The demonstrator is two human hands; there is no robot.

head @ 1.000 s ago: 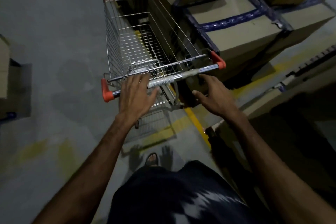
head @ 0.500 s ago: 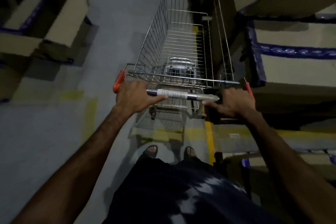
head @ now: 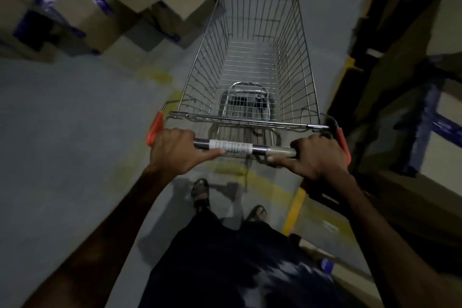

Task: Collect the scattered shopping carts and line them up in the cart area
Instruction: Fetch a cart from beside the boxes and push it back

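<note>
The shopping cart [head: 252, 62] stands on the grey floor [head: 62, 132] directly ahead of the person, in an aisle between stacked cardboard boxes [head: 82, 7] and dark racking [head: 412, 82]. Its wire basket is empty, with red corner caps and a labelled handle bar [head: 237, 146]. The left hand [head: 175, 150] and right hand [head: 317, 155] both grip that bar, well apart. Steering wide could clip the racking, which lies close on the right.
</note>
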